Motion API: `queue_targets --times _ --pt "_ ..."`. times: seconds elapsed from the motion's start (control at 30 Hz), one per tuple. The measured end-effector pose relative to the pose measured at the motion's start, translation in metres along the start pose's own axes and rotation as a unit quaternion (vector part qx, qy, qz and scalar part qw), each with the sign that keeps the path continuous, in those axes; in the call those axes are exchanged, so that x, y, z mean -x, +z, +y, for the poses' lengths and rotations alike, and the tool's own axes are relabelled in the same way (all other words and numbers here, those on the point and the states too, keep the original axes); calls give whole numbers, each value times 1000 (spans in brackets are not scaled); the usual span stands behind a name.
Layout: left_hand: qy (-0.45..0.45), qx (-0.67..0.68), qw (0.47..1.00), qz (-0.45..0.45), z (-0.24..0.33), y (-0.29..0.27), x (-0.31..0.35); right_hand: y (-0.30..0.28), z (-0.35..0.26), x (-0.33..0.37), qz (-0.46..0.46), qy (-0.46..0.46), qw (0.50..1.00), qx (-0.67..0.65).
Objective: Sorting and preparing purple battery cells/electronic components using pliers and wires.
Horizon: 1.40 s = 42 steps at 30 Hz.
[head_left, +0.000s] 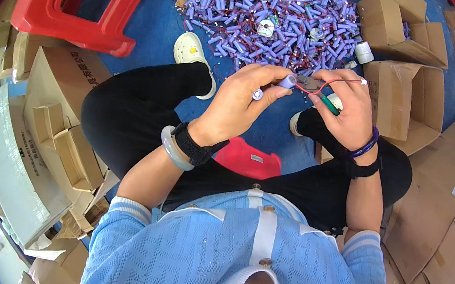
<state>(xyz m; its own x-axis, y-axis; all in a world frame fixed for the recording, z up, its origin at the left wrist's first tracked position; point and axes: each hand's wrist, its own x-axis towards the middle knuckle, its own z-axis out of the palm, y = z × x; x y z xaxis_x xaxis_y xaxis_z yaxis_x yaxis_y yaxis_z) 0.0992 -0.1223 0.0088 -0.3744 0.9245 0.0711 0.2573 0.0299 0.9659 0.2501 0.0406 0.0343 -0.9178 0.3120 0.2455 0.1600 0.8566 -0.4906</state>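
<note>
My left hand (238,101) is closed around a purple cylindrical battery (288,81), whose end points toward my right hand. The end of another purple cylinder (257,94) shows below, between the same fingers. My right hand (350,114) grips small cutting pliers with a green handle (331,104); their metal jaws (307,84) are right by the battery's end. A red wire (325,86) runs from there across my right fingers to a small white connector (363,82). Whether the jaws touch the wire, I cannot tell.
A large heap of purple batteries (228,11) with red wires lies on the blue floor ahead. Open cardboard boxes (388,98) stand at the right, beside a white roll (363,52). A red stool (64,23) is at the far left. More cartons (50,79) flank me.
</note>
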Motion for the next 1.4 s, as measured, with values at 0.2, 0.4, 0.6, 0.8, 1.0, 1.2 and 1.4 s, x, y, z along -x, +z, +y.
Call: queue_targets --times 0.2,0.4,0.6,0.8,1.0,1.2,1.4 --pt "9 -23 1000 -19 4 -3 -1 -1 1 0 -2 -13 1000 -1" --pt "-18 29 995 -96 4 -5 3 -5 2 -1 -50 -18 998 -40" --pt "-65 134 983 -108 7 -8 1 -2 5 2 -42 8 997 -58" --pt "-65 131 984 -97 6 -8 1 -1 4 2 -61 -6 993 -103" --pt "-63 122 984 -112 5 -8 3 0 -1 2 -80 31 987 -138" --pt "-14 31 989 -143 1 -10 4 3 1 12 -167 75 963 -199" --pt "6 19 988 -151 9 -13 1 1 5 11 -290 223 801 -474"
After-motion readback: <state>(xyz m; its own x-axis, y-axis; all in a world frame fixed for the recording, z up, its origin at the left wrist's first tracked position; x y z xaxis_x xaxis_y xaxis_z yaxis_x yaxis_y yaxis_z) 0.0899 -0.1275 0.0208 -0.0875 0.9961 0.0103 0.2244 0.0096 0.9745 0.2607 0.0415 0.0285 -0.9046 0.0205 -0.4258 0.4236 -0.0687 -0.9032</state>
